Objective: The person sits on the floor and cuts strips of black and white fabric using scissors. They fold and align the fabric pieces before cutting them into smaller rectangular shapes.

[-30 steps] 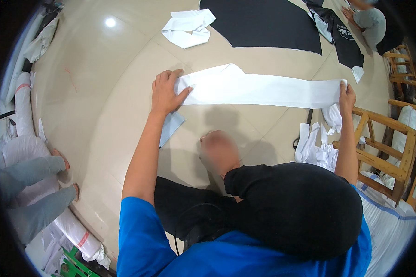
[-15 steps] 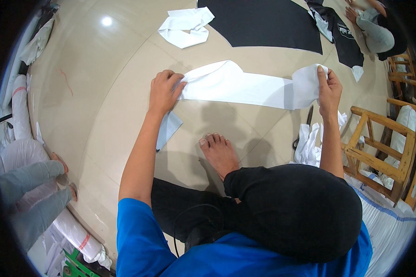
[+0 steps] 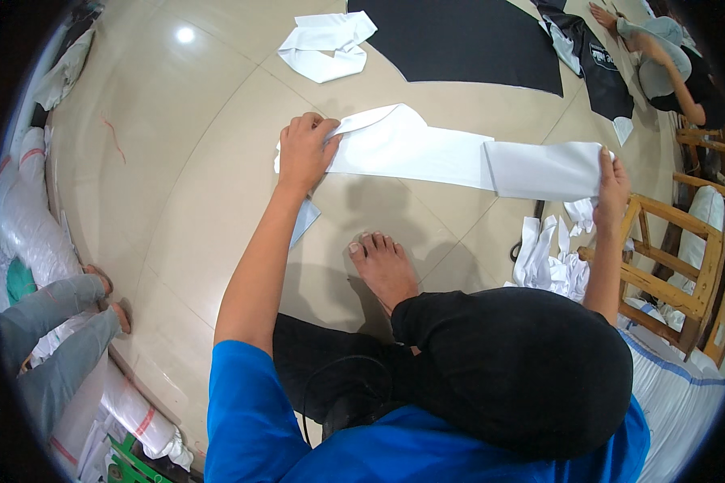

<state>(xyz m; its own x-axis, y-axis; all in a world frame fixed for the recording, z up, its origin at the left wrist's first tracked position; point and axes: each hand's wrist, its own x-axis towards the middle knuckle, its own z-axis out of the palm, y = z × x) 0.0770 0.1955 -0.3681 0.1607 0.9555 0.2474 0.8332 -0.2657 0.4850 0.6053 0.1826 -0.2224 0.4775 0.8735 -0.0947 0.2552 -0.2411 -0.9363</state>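
A long strip of white cloth [image 3: 427, 153] lies across the tiled floor in front of my bare foot [image 3: 383, 266]. Its right part is turned over, forming a second layer with a visible step near the middle. My right hand [image 3: 613, 185] pinches the far right end of this cloth between thumb and fingers. At the left end, my left hand [image 3: 306, 149] is closed on the cloth, fingers bent over its upper edge, where a fold rises. A pale blue-grey scrap [image 3: 304, 221] lies just below my left wrist, partly hidden by the arm.
Beyond the strip lie a looped white cloth [image 3: 322, 48] and a large black fabric panel [image 3: 467, 44]. White scraps [image 3: 548, 253] and dark-handled scissors [image 3: 515, 251] lie near my right forearm. A wooden frame [image 3: 669, 258] stands at right. Another person [image 3: 660, 64] sits far right; another's legs [image 3: 64, 330] are at left.
My right hand has moved right and slightly down, drawing the curled end out flat over the strip. My left hand has shifted a little right along the cloth.
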